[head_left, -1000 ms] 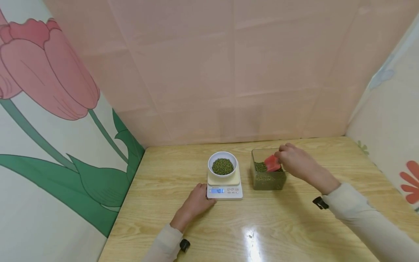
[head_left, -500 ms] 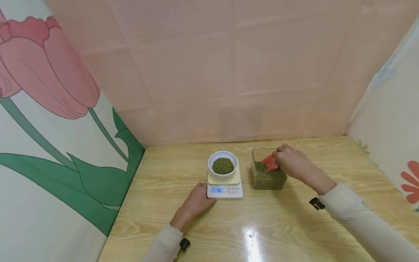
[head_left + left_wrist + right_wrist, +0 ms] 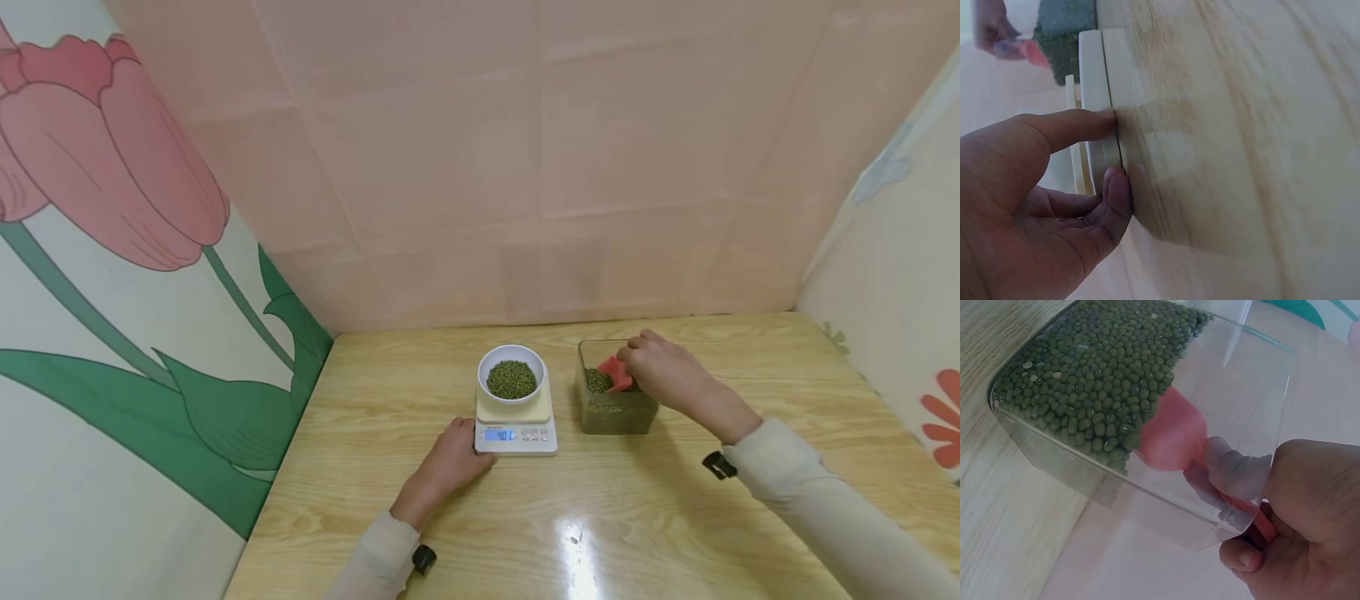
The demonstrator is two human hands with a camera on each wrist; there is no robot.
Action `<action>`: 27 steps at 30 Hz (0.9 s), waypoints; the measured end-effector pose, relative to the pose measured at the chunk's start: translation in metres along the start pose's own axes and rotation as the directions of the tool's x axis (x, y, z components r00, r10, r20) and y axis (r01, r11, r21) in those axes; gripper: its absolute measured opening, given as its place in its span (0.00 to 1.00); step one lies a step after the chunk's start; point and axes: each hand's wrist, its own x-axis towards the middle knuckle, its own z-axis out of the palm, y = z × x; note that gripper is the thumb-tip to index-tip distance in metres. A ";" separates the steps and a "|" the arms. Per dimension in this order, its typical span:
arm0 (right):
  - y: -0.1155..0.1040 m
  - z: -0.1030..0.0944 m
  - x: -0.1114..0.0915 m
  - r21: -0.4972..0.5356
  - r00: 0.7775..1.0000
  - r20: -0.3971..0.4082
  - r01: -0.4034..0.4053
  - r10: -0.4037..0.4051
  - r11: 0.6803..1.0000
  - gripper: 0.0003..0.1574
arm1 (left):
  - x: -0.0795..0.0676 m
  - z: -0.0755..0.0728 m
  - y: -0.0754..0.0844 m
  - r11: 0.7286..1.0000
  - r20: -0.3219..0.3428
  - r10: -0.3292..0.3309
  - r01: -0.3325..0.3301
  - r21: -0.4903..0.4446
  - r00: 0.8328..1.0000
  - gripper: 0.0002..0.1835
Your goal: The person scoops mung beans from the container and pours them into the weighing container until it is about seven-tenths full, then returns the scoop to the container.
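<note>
A white kitchen scale [image 3: 516, 446] with a lit blue display bears a white bowl [image 3: 531, 357] of mung beans [image 3: 512, 380]. My left hand [image 3: 450, 462] holds the scale's near left corner, with thumb and fingertips against its side, low by the tabletop in the left wrist view. To the right stands a clear square container [image 3: 617, 419] partly filled with mung beans [image 3: 1097, 375]. Over its rim reaches my right hand [image 3: 663, 371], gripping the handle of a red scoop [image 3: 1172, 432]. The scoop's front edge lies at the beans, seen through the container wall.
Everything rests on a wood-grain table [image 3: 375, 383]. A pink cloth wall [image 3: 450, 167] closes off the back, and a panel with a painted tulip [image 3: 112, 158] stands on the left. Another panel [image 3: 900, 317] with flowers borders the right side.
My right hand has shifted slightly left with the scoop inside the container. My left hand stays at the scale, and the bowl has not moved.
</note>
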 end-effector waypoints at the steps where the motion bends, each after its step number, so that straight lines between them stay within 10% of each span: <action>1: 0.000 0.001 0.000 0.001 1.000 0.001 -0.001 0.001 1.000 0.11 | 0.000 0.000 0.000 1.000 -0.001 0.002 -0.002 0.001 1.000 0.24; 27: 0.002 0.002 0.011 0.118 0.997 0.075 0.026 -0.035 0.993 0.19 | -0.001 -0.001 0.002 1.000 0.003 -0.002 0.002 -0.002 1.000 0.24</action>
